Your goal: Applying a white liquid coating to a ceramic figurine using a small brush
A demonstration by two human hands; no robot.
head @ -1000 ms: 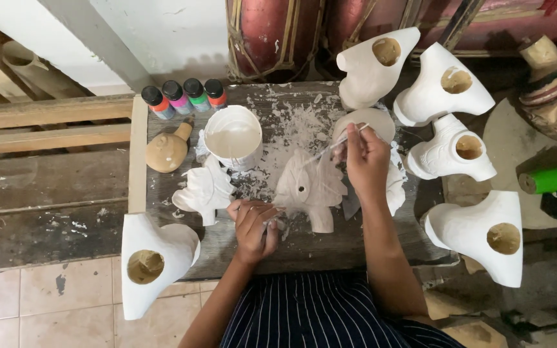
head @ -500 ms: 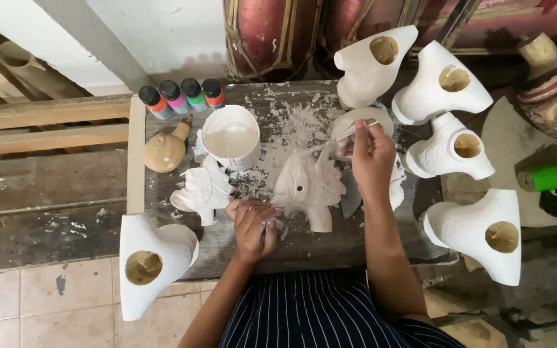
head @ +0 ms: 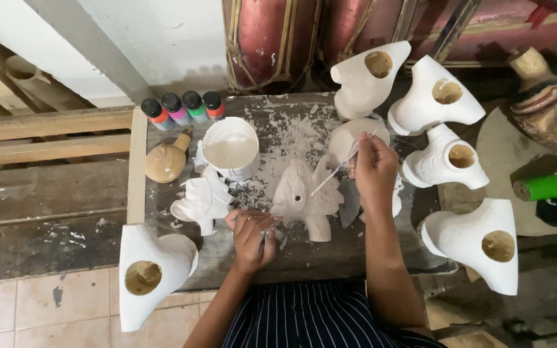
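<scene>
A white fish-shaped carving [head: 304, 200] lies on a paint-spattered wooden board [head: 278, 129]. My left hand [head: 251, 233] rests at the carving's lower left edge, its fingers curled against it. My right hand [head: 374, 169] is to the right of the carving and grips a thin brush [head: 340, 169], whose tip points down-left over the fish. A white cup of white paint [head: 230, 149] stands above and left of the fish. A second white fish carving [head: 202, 201] lies to the left.
Several small paint bottles [head: 184, 108] with coloured caps line the board's top left. White hollow mask-like carvings [head: 153, 270] surround the board, several at right [head: 478, 241]. An unpainted wooden bird [head: 166, 161] is left of the cup. A green tube [head: 549, 185] lies far right.
My right hand has lifted slightly up and right, and the brush has swung so its tip now slants down toward the fish. My left hand has stayed at the fish's edge.
</scene>
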